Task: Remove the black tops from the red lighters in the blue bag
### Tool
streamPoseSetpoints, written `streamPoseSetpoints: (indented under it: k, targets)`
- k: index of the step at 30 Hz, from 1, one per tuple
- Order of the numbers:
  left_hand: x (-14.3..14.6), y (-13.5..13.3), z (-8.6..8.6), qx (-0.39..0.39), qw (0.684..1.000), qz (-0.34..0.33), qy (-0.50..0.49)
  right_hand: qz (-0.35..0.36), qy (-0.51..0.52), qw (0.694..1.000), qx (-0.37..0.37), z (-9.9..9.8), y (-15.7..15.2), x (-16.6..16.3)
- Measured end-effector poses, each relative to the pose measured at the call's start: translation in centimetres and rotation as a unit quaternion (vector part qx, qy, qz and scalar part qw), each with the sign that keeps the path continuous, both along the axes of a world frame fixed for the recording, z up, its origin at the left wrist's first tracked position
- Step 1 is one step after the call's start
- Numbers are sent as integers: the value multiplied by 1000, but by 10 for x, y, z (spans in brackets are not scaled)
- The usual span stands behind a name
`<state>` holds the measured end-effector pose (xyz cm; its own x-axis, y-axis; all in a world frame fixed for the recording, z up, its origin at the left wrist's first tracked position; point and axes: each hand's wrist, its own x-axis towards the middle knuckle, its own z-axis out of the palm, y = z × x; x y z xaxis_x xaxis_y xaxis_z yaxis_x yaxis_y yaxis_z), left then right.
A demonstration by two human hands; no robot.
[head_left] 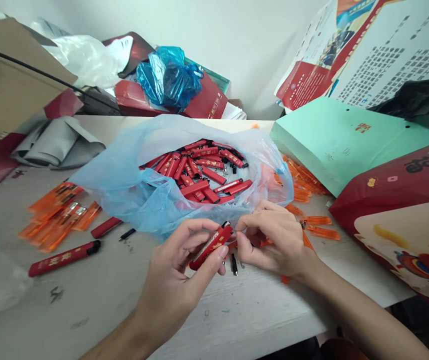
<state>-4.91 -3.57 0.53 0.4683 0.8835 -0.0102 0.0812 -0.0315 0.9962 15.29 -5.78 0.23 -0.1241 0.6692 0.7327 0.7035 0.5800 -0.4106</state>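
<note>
My left hand (184,272) is closed around a red lighter (211,245) with gold lettering, its top end tilted up to the right. Close beside that end, my right hand (274,240) has thumb and forefinger pinched together; what they hold, if anything, is too small to make out. Behind both hands lies an open blue plastic bag (131,200) full of red lighter casings (195,170). A small black part (234,265) lies on the table below my hands. To the left rests another red lighter (64,258) with a black top.
Orange transparent lighter bodies (58,215) are piled at left, and more (317,227) lie at right. A green folder (323,140) and a red printed bag (405,215) stand on the right. Boxes and a blue bag (171,77) line the back of the white table (233,320).
</note>
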Motion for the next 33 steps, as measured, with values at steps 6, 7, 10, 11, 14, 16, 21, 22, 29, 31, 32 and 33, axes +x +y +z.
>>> streamPoseSetpoints:
  k: [6,7,10,11,14,16,21,22,29,31,32,33]
  targets:
    - [-3,-3,-5,108,994,20,24,-14,2,1000,-8,-1,-1,1]
    - [-3,-3,-6,114,993,22,27,-13,3,1000,-10,-2,-2,1]
    - [-3,-5,-8,133,990,41,36,-10,10,1000,-17,-3,-1,2]
    - [-3,-5,-8,140,988,51,41,-10,13,1000,-17,-2,-1,3]
    - [-3,-5,-8,161,982,79,52,-21,20,999,-24,1,0,8]
    - [-3,-4,-6,163,981,90,45,-42,18,998,-36,2,0,13]
    - [-2,-5,0,109,990,87,-14,-100,28,994,-43,-2,1,25]
    - [-2,-6,0,100,991,86,-20,-107,29,993,-42,-3,1,26]
    - [4,-7,-1,101,986,108,-77,-131,23,989,-62,0,2,25]
    - [4,-8,-3,118,983,122,-69,-136,19,989,-56,1,2,25]
    - [3,-9,-4,129,981,132,-55,-137,15,989,-50,2,3,25]
    - [3,-9,-6,137,980,141,-37,-137,11,990,-44,2,3,26]
